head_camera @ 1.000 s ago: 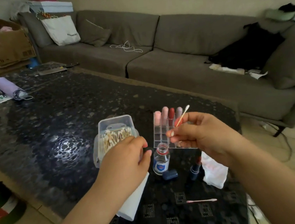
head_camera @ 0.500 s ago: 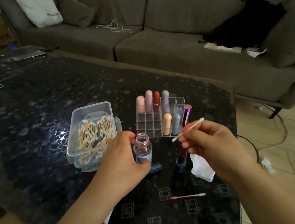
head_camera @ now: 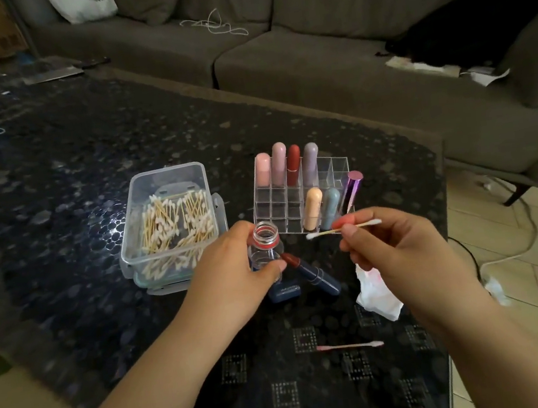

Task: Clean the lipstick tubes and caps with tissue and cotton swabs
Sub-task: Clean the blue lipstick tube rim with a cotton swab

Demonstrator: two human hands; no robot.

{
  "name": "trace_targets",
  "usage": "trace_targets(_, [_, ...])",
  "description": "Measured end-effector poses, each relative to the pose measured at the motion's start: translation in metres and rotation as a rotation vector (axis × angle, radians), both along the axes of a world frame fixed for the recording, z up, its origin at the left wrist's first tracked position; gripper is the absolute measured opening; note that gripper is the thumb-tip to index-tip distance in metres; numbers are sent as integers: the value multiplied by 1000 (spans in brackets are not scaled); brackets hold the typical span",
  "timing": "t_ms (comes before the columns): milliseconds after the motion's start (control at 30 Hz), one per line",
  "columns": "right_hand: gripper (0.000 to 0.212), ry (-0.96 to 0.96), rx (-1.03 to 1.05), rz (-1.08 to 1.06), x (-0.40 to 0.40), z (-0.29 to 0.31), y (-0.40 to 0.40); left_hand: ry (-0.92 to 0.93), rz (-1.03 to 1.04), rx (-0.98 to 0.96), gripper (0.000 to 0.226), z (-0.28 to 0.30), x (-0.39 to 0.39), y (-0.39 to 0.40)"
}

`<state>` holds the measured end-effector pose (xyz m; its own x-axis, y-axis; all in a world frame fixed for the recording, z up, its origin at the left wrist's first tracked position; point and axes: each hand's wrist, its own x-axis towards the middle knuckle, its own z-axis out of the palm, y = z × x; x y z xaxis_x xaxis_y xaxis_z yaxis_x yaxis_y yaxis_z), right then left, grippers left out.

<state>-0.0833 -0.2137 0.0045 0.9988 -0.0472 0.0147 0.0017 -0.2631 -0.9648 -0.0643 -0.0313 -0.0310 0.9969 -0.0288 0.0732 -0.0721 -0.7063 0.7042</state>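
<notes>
The left hand (head_camera: pixel 235 274) wraps around a small clear bottle (head_camera: pixel 266 247) with its cap off, thumb and fingers closed on its body, holding it upright above the dark table (head_camera: pixel 58 194). The right hand (head_camera: pixel 397 249) pinches a clean swab (head_camera: pixel 342 229) between thumb and fingertips, the stick lying nearly level, its left tip just right of the bottle's mouth and not touching it. Just below the bottle an open lipstick (head_camera: pixel 309 271) lies on the table, its dark red bullet pointing toward the left thumb, its navy barrel running down and right. Its navy cap (head_camera: pixel 284 293) lies beside it, just under the left hand. A crumpled tissue (head_camera: pixel 377 295) with pink smears sits partly hidden beneath the right hand. Nearer the camera a used swab (head_camera: pixel 349 346) with pink ends lies flat on the table. Behind the hands stands a clear rack (head_camera: pixel 294 201) holding seven capped lipsticks: four in the back row, three in the front right, the rightmost leaning. To its left a clear box (head_camera: pixel 170 228) is full of swabs. A grey sofa (head_camera: pixel 312 64) runs behind the table.
</notes>
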Motion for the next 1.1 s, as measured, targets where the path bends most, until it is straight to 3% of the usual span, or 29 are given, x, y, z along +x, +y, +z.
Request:
trace_targets(200, [17,16,27,-29,4,-14,-2,-10,-1,-13,31,-3,0,0])
trace_targets(300, [16,0,77,-161,7,-23,-3,-12,-4,2,31,-2,-1,0])
trace_targets(400, [17,-75,-91,-233,10,-26,-6,2,-7,-4,33,-3,0,1])
trace_targets(600, [16,-98,-289,-102,8,-31,-1,56,-47,-26,49,-2,2,7])
trace_targets(800, [18,-117,-257,-99,10,-32,-2,87,-101,-73,54,0,2,14])
trace_targets(1100, [20,-120,-136,-110,9,-29,-3,6,-3,-71,52,0,4,13])
